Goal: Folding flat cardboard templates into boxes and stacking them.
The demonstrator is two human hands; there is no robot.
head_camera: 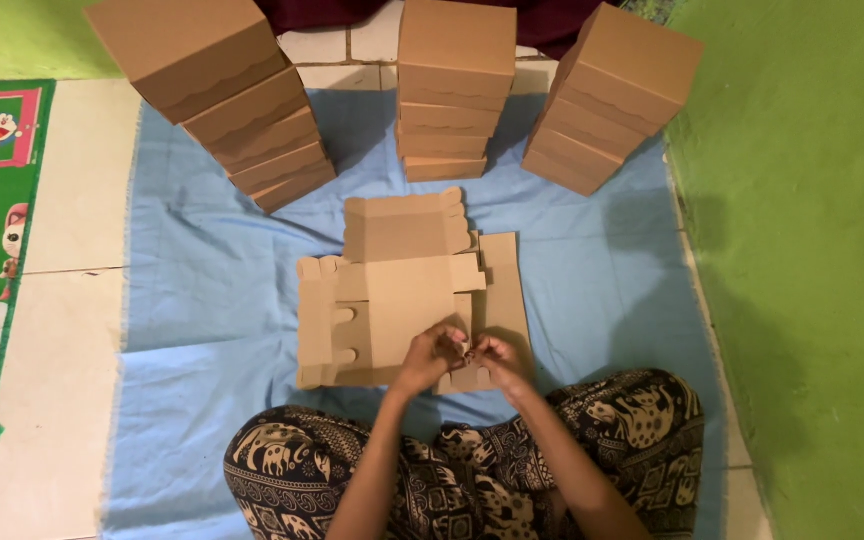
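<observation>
The flat cardboard box blank [402, 300] lies unfolded on the blue cloth [202, 300], just in front of the crossed legs. It is plain brown, die-cut, with scalloped tabs along its left and upper edges and one panel partly raised at the far side. The left hand [432, 355] and right hand [492, 358] meet at its near edge, fingers curled narrowly and pinching a small flap. Three stacks of boxes [452, 90] stand beyond.
</observation>
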